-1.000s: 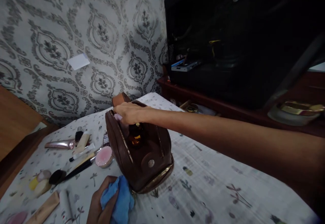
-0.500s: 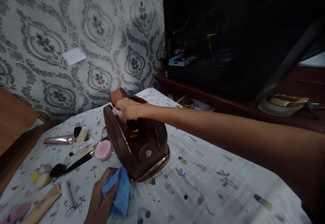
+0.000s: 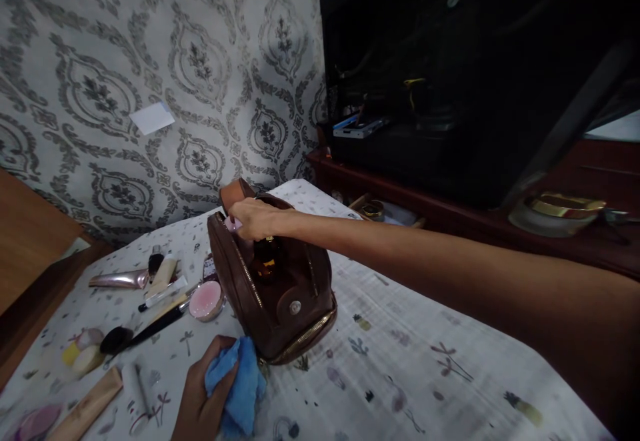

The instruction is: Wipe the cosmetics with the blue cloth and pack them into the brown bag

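An open brown leather pouch [image 3: 287, 311] with gold zips stands on the patterned cloth. My right hand [image 3: 255, 217] reaches over its opening, fingers closed around a pink item at the far rim. Just below the hand, an amber bottle [image 3: 266, 262] stands inside the pouch. My left hand [image 3: 200, 401] rests on the cloth beside the pouch's near corner, gripping a crumpled blue cloth [image 3: 240, 387].
Left of the pouch lie cosmetics: a pink compact [image 3: 206, 299], a black brush [image 3: 145, 329], a metallic tube [image 3: 117, 280], sponges [image 3: 83, 355] and more tubes [image 3: 90, 402]. A dark wooden shelf [image 3: 450, 217] with a black unit and a gold-rimmed dish [image 3: 563, 211] stands behind, right.
The view has shifted slightly. My right hand stays at the pouch's opening on the pink item; my left hand keeps hold of the blue cloth.
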Available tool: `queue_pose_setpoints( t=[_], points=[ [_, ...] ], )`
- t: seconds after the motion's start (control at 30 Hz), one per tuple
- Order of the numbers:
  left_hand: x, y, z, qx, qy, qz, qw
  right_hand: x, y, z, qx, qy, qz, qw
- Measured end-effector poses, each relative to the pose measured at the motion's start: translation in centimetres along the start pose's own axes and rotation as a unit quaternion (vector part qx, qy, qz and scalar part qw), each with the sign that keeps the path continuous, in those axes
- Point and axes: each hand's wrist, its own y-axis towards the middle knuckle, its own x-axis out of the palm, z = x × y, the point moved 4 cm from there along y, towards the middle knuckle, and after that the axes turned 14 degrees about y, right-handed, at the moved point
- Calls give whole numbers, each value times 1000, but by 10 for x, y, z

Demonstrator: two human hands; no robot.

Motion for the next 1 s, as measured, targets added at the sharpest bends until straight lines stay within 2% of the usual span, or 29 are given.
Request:
queue_pose_setpoints(
  t=[0.1,0.27,0.5,0.67,0.9,1.0],
  points=[
    [1,-3,9,-12,-23,30,999,0,1,0,1,10,-6,1000],
    [2,-5,24,2,-31,30,999,0,1,1,14,22,-17,1000],
    [1,-4,18,7,-21,32,999,-2,-3,-5,46,27,-26,998],
    [3,-4,20,-1,-38,19,999,-1,-3,-4,33,41,-12,999],
    [3,-5,16,8,-37,37,999,-2,2,5,39,16,30,999],
    [3,-4,16,5,-45,28,999,-2,0,2,30,-3,52,998]
  ],
)
